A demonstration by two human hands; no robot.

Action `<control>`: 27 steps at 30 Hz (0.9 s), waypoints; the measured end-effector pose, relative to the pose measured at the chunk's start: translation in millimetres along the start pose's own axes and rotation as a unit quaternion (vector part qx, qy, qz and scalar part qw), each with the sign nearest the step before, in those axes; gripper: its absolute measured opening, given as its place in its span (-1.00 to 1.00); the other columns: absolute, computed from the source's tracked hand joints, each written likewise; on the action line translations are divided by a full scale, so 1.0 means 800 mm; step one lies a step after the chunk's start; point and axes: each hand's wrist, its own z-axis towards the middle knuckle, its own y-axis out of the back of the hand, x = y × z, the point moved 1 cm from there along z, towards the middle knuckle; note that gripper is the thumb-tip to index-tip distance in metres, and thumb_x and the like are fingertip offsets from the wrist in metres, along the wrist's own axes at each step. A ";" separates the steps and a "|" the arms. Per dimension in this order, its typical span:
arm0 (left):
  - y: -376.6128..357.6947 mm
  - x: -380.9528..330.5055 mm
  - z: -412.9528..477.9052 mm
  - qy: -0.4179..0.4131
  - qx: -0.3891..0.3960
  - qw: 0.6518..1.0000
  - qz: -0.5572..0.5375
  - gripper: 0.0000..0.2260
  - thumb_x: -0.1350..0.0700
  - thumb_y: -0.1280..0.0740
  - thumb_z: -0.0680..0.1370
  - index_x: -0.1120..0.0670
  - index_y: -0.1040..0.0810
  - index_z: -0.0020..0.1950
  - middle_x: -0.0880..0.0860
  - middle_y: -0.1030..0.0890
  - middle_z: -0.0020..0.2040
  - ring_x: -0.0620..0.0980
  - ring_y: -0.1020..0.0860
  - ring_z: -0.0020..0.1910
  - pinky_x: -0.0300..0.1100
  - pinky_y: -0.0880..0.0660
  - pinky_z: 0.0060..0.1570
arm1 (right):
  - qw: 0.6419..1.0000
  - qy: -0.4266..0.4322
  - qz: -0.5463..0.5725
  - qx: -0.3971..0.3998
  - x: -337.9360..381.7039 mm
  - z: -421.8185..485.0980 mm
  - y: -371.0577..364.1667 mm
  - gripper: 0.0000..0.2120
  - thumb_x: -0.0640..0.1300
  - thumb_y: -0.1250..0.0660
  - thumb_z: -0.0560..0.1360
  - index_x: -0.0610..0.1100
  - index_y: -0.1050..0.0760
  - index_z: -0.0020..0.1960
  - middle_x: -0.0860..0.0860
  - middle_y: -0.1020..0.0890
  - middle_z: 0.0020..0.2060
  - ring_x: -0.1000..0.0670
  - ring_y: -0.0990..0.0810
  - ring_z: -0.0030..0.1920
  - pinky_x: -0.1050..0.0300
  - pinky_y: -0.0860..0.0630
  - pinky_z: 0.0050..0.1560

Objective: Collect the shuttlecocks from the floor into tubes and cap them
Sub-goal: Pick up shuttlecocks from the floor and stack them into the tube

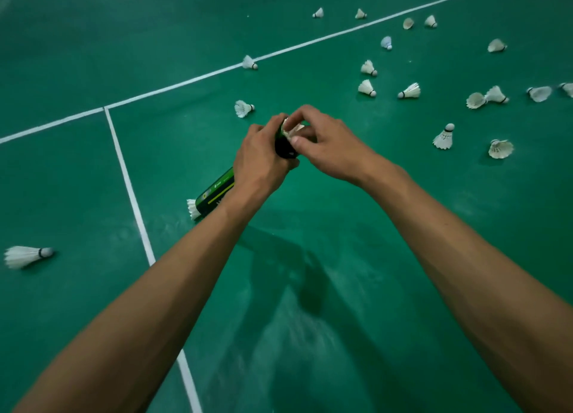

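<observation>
Centre frame: left hand (263, 161) fingers wrap a glossy dark-green cylindrical tube (217, 191); right hand (322, 146) pinches a white feathered shuttlecock (294, 129) at its mouth.

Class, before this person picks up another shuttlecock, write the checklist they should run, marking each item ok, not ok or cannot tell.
1. Left hand grips the tube: ok.
2. Top shuttlecock fully seated: not ok, feathers show in the right hand pinch.
3. Lower end capped: not ok, bottom feathers stick out.
4. Room left inside: cannot tell.
5. Floor cleared: not ok, nearest loose shuttlecock lies just beyond the hands.
</observation>
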 end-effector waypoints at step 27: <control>0.148 0.156 -0.043 0.075 -0.051 0.991 0.093 -0.38 -0.08 -0.51 0.32 -0.18 -0.53 0.39 0.02 -0.60 0.10 0.11 -0.58 0.07 0.05 -0.58 0.06 | 0.967 -0.053 0.144 0.202 0.118 0.109 -0.220 -0.37 0.44 -0.01 0.58 -0.08 -0.53 -0.09 0.03 -0.63 -0.20 0.08 -0.59 -0.19 0.10 -0.46 -0.10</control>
